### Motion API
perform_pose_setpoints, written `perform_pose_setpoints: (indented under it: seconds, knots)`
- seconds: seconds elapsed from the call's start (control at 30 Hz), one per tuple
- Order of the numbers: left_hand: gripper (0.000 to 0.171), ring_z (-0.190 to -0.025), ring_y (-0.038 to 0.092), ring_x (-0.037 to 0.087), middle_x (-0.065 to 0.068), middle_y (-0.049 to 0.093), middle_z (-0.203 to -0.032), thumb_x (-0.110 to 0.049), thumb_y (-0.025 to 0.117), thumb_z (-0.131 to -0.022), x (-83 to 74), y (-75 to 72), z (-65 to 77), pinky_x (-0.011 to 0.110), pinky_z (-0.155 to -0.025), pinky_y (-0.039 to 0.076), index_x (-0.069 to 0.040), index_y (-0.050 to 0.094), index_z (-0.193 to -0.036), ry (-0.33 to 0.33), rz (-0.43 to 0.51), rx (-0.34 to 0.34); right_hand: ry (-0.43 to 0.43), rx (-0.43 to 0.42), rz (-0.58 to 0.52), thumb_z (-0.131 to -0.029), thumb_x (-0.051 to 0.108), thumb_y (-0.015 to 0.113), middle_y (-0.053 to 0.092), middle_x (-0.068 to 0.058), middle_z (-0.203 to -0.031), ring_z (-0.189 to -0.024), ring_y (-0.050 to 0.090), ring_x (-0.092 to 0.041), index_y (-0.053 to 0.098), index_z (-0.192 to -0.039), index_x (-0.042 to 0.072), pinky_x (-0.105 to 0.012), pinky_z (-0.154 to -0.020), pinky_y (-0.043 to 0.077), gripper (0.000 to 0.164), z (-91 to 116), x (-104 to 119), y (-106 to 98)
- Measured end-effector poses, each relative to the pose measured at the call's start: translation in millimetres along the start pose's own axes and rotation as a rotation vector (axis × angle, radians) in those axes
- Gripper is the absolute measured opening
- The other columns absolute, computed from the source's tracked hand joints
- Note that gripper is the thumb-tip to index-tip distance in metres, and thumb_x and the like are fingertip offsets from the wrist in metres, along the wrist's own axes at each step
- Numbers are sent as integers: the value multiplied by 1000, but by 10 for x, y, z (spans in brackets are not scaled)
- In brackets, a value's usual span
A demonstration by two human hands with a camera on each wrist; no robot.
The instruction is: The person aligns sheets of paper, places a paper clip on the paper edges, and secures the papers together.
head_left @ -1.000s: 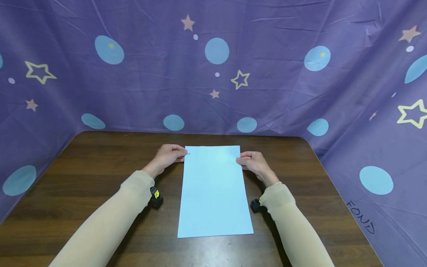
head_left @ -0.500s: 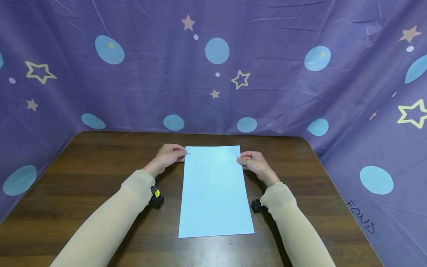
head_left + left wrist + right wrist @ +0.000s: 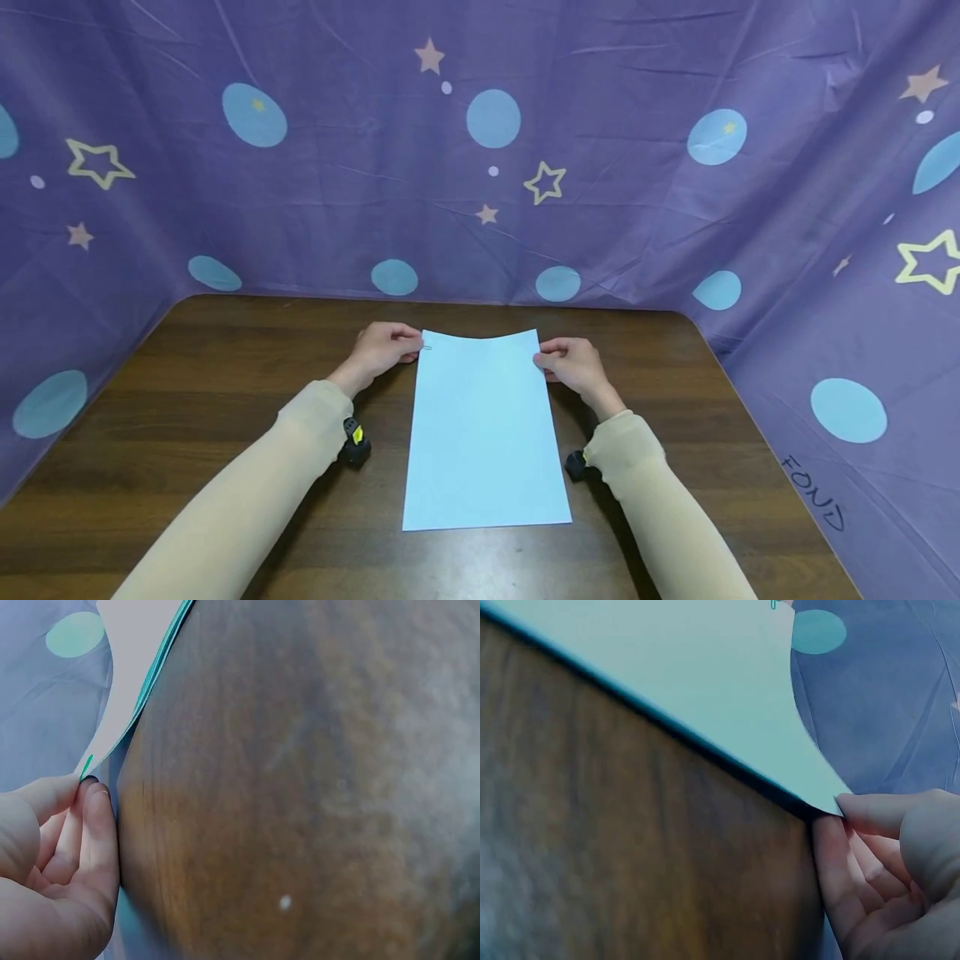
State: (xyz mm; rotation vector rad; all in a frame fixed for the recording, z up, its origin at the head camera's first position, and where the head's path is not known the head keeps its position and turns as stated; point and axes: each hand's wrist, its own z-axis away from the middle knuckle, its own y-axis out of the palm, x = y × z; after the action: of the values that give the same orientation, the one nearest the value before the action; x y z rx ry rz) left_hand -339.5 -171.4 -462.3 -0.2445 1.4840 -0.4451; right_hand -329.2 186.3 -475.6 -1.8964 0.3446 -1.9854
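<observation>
Light blue paper sheets [image 3: 487, 433] lie in the middle of the brown table, their far edge bowed down between two raised corners. Several layered edges show along the paper's side [image 3: 159, 664] in the left wrist view. My left hand [image 3: 382, 350] pinches the far left corner between thumb and fingers, right by a small green paper clip [image 3: 87, 765]. On the other side my right hand [image 3: 577, 367] pinches the far right corner, thumb [image 3: 874, 814] on top and fingers beneath. In the right wrist view the clip [image 3: 773, 604] shows at the paper's opposite corner.
The wooden table [image 3: 225, 400] has rounded far corners. A purple cloth [image 3: 337, 167] with stars and blue spots hangs behind it and along both sides. Black wrist cameras [image 3: 355, 444] sit below each cuff, close beside the paper.
The paper's far edge, nearly straight before, now dips in the middle as its corners lift and come slightly closer. Both hands keep their pinch. The head view has shifted a little.
</observation>
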Motion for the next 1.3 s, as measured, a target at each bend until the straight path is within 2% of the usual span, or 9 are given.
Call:
perform_pose_setpoints:
  seconds: [0.37, 0.73, 1.13, 1.3]
  knots:
    - [33, -107, 74, 27, 16, 76, -119, -17, 72, -102, -10, -21, 44, 38, -95, 61, -3, 70, -132, -12, -29, -2, -30, -58, 150, -98, 21, 77, 76, -7, -87, -75, 73, -18, 79, -117, 5, -33, -73, 63, 25, 38, 52, 52]
    - [26, -91, 75, 21, 5, 81, -101, -19, 75, -100, -28, -27, 34, 42, -97, 53, -8, 74, -123, 10, -211, -69, -90, -67, 225, -97, 18, 77, 75, -6, -83, -72, 72, -17, 78, -117, 3, -29, -66, 56, 25, 48, 59, 67]
    - [30, -100, 73, 23, 7, 80, -108, -22, 74, -99, -32, -35, 43, 42, -93, 55, -9, 76, -126, 13, -288, -57, -102, -70, 259, -97, 16, 77, 75, -6, -84, -70, 69, -16, 75, -128, 3, -28, -61, 51, 33, 45, 61, 90]
    - [30, -104, 72, 25, 9, 79, -111, -22, 74, -99, -44, -30, 54, 43, -94, 55, -9, 76, -126, 9, -292, -52, -98, -76, 283, -97, 16, 77, 74, -5, -84, -69, 67, -17, 75, -129, 3, -29, -59, 51, 34, 37, 54, 86]
